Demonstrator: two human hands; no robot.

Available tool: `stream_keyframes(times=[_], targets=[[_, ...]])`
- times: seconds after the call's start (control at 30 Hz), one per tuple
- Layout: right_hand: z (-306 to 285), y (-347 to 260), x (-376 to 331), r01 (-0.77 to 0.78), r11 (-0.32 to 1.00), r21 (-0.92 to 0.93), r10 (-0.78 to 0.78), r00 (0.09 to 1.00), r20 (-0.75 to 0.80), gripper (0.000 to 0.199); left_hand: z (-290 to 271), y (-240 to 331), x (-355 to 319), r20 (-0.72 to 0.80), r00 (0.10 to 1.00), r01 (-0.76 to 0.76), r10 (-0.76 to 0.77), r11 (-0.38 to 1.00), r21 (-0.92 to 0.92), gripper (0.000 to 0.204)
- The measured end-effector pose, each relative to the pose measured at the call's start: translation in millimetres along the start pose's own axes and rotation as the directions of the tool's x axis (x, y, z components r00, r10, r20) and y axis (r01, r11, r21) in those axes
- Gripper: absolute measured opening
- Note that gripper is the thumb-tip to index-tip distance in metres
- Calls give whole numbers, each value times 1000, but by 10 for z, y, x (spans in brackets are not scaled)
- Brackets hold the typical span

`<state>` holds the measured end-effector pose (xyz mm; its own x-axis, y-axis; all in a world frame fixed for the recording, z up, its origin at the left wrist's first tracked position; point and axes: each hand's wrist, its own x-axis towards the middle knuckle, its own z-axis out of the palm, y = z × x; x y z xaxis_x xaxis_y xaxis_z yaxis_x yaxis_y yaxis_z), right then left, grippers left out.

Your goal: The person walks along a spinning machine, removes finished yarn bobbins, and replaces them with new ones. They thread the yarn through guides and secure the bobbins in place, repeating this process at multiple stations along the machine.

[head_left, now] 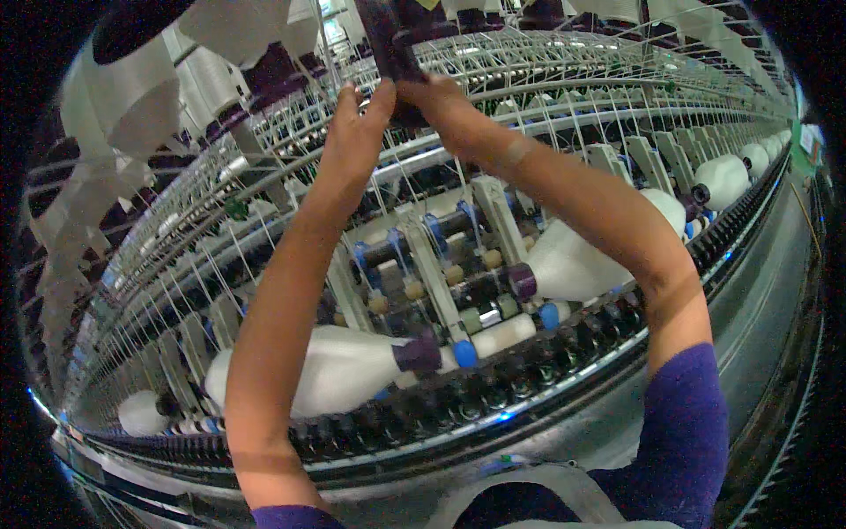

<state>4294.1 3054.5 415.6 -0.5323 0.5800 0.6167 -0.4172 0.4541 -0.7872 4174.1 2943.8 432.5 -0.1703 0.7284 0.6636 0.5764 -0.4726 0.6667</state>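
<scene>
Both my arms reach up to the top of the head view. A long dark tube, like an empty bobbin [388, 40], hangs there, its upper end cut off by the frame's edge. My right hand [441, 101] is closed around its lower part, the fingers partly hidden. Close against the tube's left side is my left hand [359, 119], thumb and finger apart; whether it touches the tube I cannot tell. Under my arms lie large white yarn packages with purple ends: one at the left [348, 370], another at the right [573, 264].
A long spinning frame crosses the view, with slanted grey arms [427, 264], blue round caps [464, 353] and a row of dark spindles [520, 385]. Thin rods and rails [493, 123] run behind my hands. Big pale bobbins [145, 88] hang at the upper left.
</scene>
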Motion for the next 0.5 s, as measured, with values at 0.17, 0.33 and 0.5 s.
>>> stream_keyframes(times=[0.17,0.33,0.5], targets=[[219,-511,-2652,-547,819,175,526,837,154,49,393,166,-321,268,944,310,-194,801,-512,74],[13,-354,-3879,-509,853,-115,491,710,505,54,788,335,-1522,298,866,499,-403,745,-442,32],[-324,-429,-4057,-251,906,-342,383,830,406,28,709,610,-2866,353,845,517,-401,779,-355,44]])
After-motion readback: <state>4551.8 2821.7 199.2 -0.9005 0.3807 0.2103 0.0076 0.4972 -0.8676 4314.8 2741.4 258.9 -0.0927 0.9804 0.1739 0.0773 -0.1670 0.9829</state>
